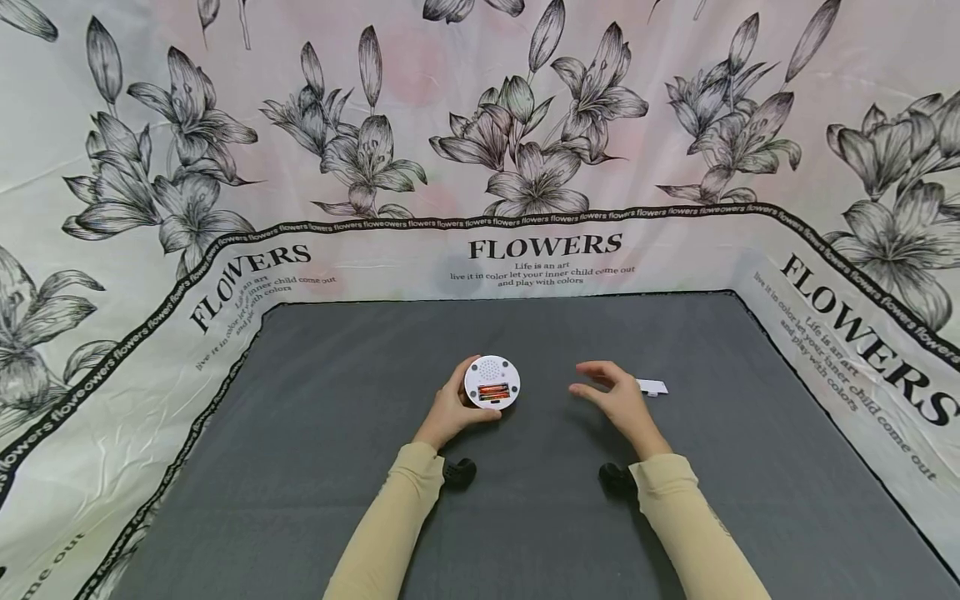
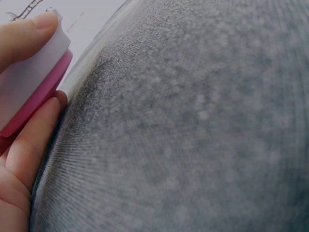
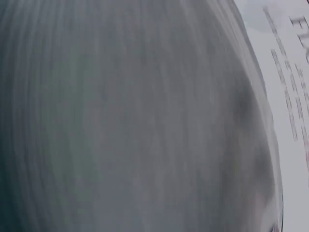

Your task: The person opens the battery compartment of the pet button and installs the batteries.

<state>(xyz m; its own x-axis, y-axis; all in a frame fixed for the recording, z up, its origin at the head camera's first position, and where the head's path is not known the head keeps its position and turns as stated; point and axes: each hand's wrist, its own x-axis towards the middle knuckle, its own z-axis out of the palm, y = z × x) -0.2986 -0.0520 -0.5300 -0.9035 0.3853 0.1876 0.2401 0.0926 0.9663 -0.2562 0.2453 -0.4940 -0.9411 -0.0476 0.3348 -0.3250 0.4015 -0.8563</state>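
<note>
My left hand (image 1: pixel 447 414) grips a round white battery device (image 1: pixel 491 370) at its left edge, thumb below and fingers behind. The face toward me has a patch of small holes, several dark dots and an uncovered slot with red batteries (image 1: pixel 493 392) in it. In the left wrist view the device (image 2: pixel 29 87) shows a white body with a pink layer on its other side, between thumb and fingers (image 2: pixel 34 140). To the right, my right hand (image 1: pixel 617 403) holds nothing, its thumb and fingers apart. Beside it a small white cover (image 1: pixel 654 387) lies on the cloth.
A dark grey cloth (image 1: pixel 525 517) covers the work surface. Its white border (image 1: pixel 405 262) carries printed lettering, and a flower-patterned sheet (image 1: pixel 480 108) rises behind. Black wrist straps or mounts (image 1: pixel 459 473) sit at both cuffs. The right wrist view is blurred.
</note>
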